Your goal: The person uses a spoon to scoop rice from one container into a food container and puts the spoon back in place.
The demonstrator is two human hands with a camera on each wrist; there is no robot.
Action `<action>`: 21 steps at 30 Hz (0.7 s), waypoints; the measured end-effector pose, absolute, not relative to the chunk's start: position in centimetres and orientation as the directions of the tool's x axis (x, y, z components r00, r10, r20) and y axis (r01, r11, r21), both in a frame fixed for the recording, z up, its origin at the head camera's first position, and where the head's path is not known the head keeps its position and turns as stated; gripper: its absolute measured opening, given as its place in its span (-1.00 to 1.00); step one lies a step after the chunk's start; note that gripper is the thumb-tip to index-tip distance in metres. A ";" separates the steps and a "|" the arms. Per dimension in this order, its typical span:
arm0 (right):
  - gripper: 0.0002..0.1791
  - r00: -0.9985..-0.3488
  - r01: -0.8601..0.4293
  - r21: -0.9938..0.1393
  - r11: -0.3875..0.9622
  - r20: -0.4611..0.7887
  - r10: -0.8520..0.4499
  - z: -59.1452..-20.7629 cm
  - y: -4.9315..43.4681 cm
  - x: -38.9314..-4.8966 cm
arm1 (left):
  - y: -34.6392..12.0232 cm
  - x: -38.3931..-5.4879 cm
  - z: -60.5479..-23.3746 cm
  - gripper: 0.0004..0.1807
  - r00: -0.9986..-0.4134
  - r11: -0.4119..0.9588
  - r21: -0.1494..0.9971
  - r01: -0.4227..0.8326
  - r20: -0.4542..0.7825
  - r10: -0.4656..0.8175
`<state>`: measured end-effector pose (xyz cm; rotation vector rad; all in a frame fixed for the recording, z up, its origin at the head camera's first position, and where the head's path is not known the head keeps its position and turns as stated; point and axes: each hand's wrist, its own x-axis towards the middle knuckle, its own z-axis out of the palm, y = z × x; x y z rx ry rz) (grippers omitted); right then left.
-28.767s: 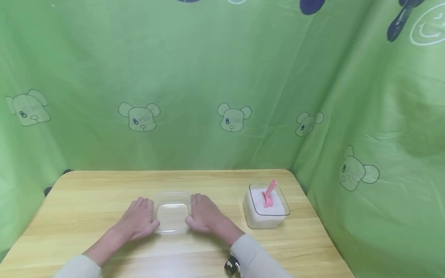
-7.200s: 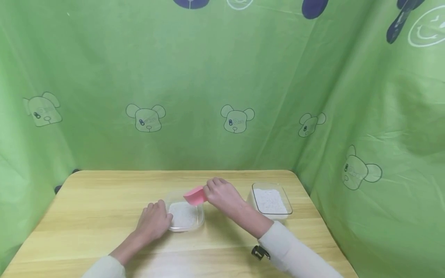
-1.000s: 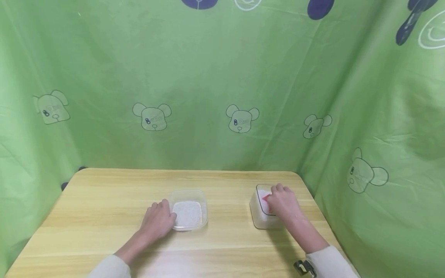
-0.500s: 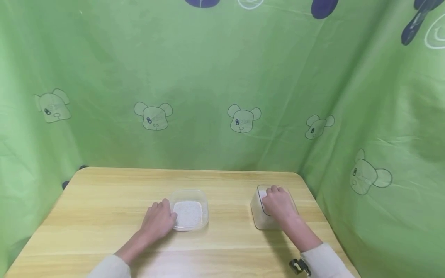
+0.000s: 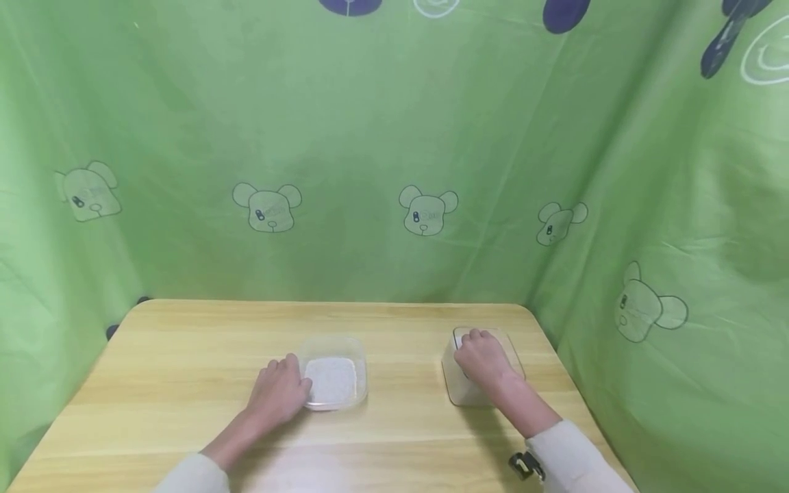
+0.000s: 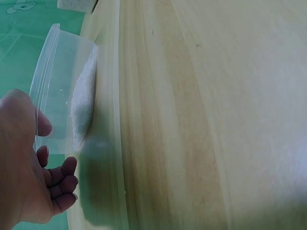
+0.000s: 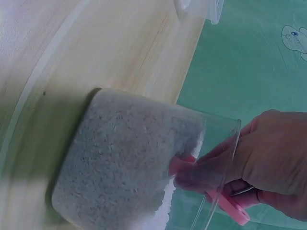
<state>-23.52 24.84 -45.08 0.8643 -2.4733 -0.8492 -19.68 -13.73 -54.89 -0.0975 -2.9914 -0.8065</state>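
Observation:
My left hand (image 5: 277, 390) pinches the left rim of a clear plastic container (image 6: 62, 57), thumb on one side of the wall and fingers at the other. A sloping heap of white rice (image 6: 85, 103) covers its bottom. To the right, my right hand (image 5: 487, 359) reaches into a taller clear bin (image 5: 454, 383) of rice. In the right wrist view it grips a pink scoop (image 7: 233, 211) by the handle, fingertips inside the bin at the rice's surface. The scoop's bowl is mostly buried in the rice (image 7: 120, 163), and the head view hides the scoop behind the hand.
Both containers stand on a light wooden table (image 5: 203, 335), with a gap of bare wood between them. A green curtain (image 5: 345, 260) with printed bear heads hangs behind the table and along its sides. A black strap (image 5: 526, 465) hangs at the right sleeve.
At first both hands held the container without rice, the scoop standing in the bin. Later the right hand tipped the scoop over it. Within the last second that hand shifted left in the bin.

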 end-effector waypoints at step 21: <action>-0.88 -0.793 -0.249 0.697 0.673 0.252 -0.554 -46.3 24.1 -22.9 | -13.8 -19.7 -55.1 -0.75 -0.999 0.859 0.511 0.046 0.042 0.029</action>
